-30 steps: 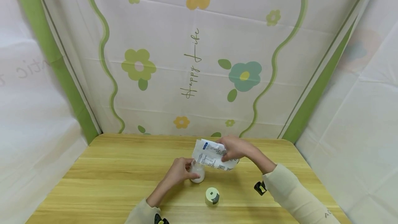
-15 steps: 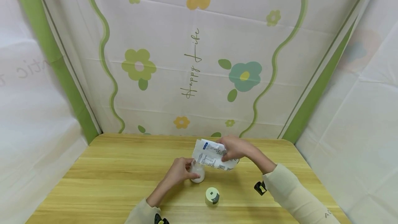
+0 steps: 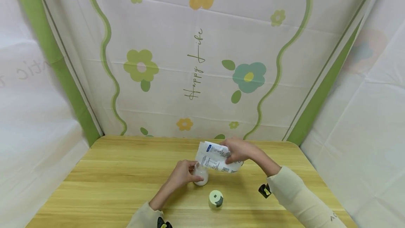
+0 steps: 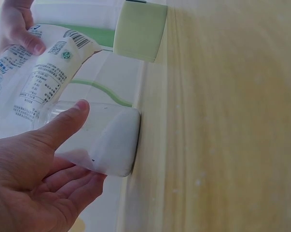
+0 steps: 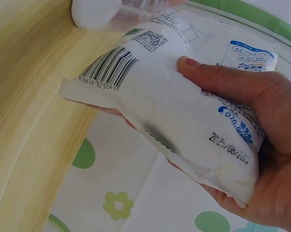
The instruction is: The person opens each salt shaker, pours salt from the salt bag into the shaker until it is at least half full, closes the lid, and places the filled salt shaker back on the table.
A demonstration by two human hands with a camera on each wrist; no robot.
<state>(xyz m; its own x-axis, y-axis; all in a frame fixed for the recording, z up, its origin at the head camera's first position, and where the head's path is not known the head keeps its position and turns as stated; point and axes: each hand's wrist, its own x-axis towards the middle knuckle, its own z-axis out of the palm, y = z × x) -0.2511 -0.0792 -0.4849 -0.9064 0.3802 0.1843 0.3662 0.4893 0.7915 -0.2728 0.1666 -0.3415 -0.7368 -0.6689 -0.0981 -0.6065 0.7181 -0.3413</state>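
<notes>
My left hand [image 3: 181, 176] holds a small clear jar [image 3: 201, 179] upright on the table, thumb on one side and fingers on the other. White contents, seemingly powder, lie in the jar's lower part [image 4: 118, 140]. My right hand [image 3: 239, 149] grips a white plastic packet [image 3: 213, 157] printed with text and a barcode [image 5: 109, 67]. The packet is tilted, its cut end down at the jar's mouth; the mouth itself is mostly hidden behind it. Nearer to me stands a pale green cylindrical lid [image 3: 216, 198] with a dark patch on top, apart from both hands.
The wooden table [image 3: 126, 178] has a few tiny white specks near the jar in the left wrist view. Printed cloth [image 3: 171, 80] with flowers hangs behind the table's far edge, and white cloth [image 3: 367, 133] flanks the sides.
Hardly anything differs: both hands, the jar and the lid stay in place, and the packet keeps its tilt over the jar.
</notes>
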